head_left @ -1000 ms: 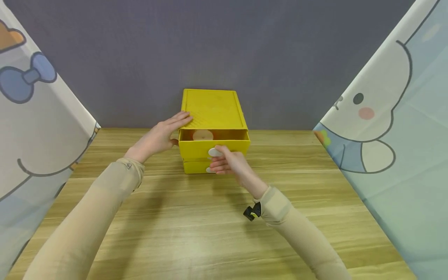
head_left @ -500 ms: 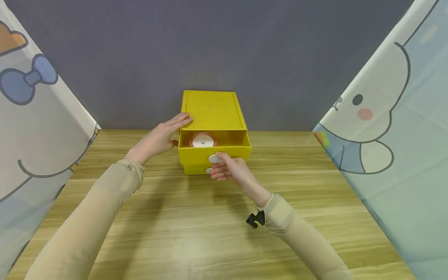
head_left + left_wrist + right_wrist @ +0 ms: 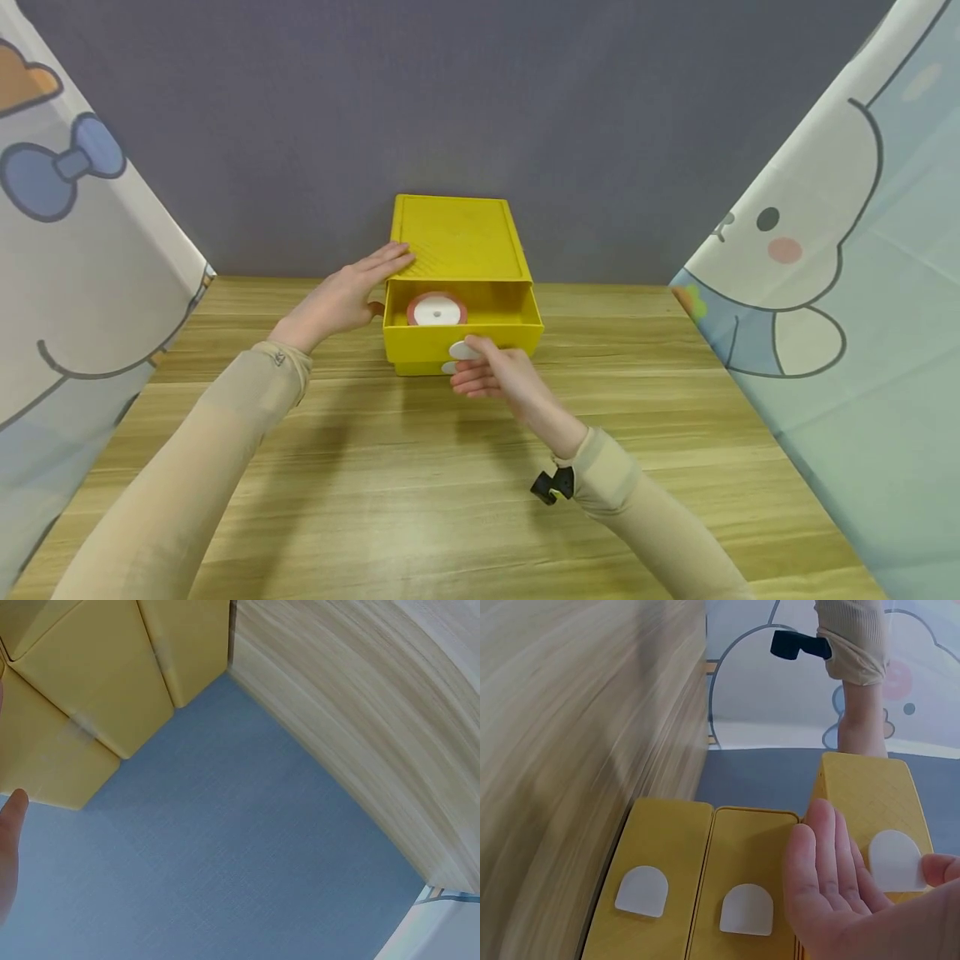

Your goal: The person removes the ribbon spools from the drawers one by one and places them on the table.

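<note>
A small yellow drawer cabinet (image 3: 459,237) stands at the back of the table. Its top drawer (image 3: 420,340) is pulled out, showing a round white disc with a red rim (image 3: 437,312) at the left inside. My right hand (image 3: 517,385) pinches the drawer's white handle (image 3: 894,862) between thumb and forefinger, the other fingers extended below it. My left hand (image 3: 337,300) rests on the cabinet's top left edge, fingers straight, thumb against the side. One left finger (image 3: 9,847) shows in the left wrist view. Two lower drawers (image 3: 671,847) are closed in the right wrist view.
The wooden table (image 3: 390,483) extends in front of the cabinet. A grey wall (image 3: 480,108) rises close behind it, and cartoon-printed panels (image 3: 840,350) flank both sides. A black device (image 3: 553,485) hangs at the right wrist.
The top drawer has slid out toward me with my right hand on its handle, uncovering more of the white disc. My left hand has stayed on the cabinet.
</note>
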Tool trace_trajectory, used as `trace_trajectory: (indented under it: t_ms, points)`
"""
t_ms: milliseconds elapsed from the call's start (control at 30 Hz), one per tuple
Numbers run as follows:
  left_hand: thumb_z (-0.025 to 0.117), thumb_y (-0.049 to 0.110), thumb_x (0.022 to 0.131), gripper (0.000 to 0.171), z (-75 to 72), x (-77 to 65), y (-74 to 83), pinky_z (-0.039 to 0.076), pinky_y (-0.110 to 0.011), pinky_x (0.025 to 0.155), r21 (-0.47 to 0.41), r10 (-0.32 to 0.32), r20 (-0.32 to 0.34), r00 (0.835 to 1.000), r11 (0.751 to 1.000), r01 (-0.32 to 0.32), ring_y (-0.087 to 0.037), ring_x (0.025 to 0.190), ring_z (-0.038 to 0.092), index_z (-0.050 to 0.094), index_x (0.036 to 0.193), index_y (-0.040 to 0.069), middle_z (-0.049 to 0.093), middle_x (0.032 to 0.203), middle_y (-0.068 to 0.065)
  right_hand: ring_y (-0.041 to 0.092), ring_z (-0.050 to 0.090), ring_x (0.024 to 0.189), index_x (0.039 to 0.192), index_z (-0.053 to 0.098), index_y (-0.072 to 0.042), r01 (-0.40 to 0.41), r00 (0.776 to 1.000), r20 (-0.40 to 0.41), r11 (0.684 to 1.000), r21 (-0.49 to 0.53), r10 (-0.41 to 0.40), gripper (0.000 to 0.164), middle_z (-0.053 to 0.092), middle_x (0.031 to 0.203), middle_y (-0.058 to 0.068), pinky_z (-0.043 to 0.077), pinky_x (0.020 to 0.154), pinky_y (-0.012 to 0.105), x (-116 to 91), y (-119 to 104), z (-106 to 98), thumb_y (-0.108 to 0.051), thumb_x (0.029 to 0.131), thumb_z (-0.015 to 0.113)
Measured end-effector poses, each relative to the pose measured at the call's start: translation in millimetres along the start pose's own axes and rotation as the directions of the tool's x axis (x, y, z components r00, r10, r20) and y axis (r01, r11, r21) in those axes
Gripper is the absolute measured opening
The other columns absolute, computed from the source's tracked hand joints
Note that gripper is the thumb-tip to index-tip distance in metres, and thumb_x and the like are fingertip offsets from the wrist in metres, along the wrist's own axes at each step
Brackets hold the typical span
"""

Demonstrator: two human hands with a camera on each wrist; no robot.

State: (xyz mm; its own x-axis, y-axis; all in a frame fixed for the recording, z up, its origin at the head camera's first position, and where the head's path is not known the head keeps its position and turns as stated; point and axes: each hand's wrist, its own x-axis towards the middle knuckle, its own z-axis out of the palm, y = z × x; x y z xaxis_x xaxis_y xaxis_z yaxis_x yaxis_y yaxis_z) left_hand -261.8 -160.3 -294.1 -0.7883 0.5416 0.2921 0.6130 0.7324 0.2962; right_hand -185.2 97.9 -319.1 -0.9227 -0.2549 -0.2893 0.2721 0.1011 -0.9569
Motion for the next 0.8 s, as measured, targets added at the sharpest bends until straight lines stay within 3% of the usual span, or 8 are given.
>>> trace_trajectory:
  t_ms: [133,300,533,800]
  points:
    - [0.065,-0.016,0.078,0.082,0.2,0.5,-1.4,0.058,-0.039,0.079,0.013,0.024,-0.018,1.0,1.0,-0.023,-0.032,0.145,0.029,0.036,0.149,0.013,0.026,0.159,-0.008,0.014,0.07,0.07,0.102,0.068,0.005,-0.006,1.0,0.008,1.0,-0.003,0.006,0.053,0.074,0.08,0.006,0.06,0.074,0.03,-3.9,0.8,0.2,-0.044,0.093,0.052]
    - [0.065,-0.016,0.078,0.081,0.5,1.5,-2.0,0.058,-0.04,0.079,0.021,0.027,-0.016,0.999,0.999,-0.027,-0.032,0.145,0.029,0.036,0.149,0.012,0.027,0.159,-0.009,0.013,0.071,0.07,0.103,0.067,0.006,-0.004,1.0,0.019,1.0,-0.003,0.004,0.054,0.073,0.08,0.006,0.061,0.077,0.033,-7.4,3.2,0.0,-0.045,0.093,0.052]
    - [0.066,-0.015,0.078,0.08,1.2,1.9,-2.1,0.055,-0.045,0.091,0.032,0.03,-0.02,0.999,0.999,-0.03,-0.032,0.146,0.028,0.036,0.149,0.01,0.027,0.159,-0.01,0.013,0.07,0.069,0.104,0.066,0.008,-0.002,1.0,0.029,1.0,-0.008,0.002,0.055,0.074,0.08,0.006,0.061,0.073,0.03,-12.7,6.9,0.3,-0.044,0.094,0.051]
    - [0.065,-0.015,0.078,0.081,1.7,2.0,-3.0,0.056,-0.044,0.086,0.051,0.039,-0.012,0.999,0.998,-0.038,-0.034,0.145,0.029,0.034,0.149,0.009,0.026,0.159,-0.011,0.013,0.07,0.071,0.106,0.066,0.009,0.004,0.999,0.054,1.0,-0.024,-0.002,0.057,0.074,0.083,0.008,0.061,0.076,0.032,-17.5,11.7,-0.6,-0.045,0.094,0.05]
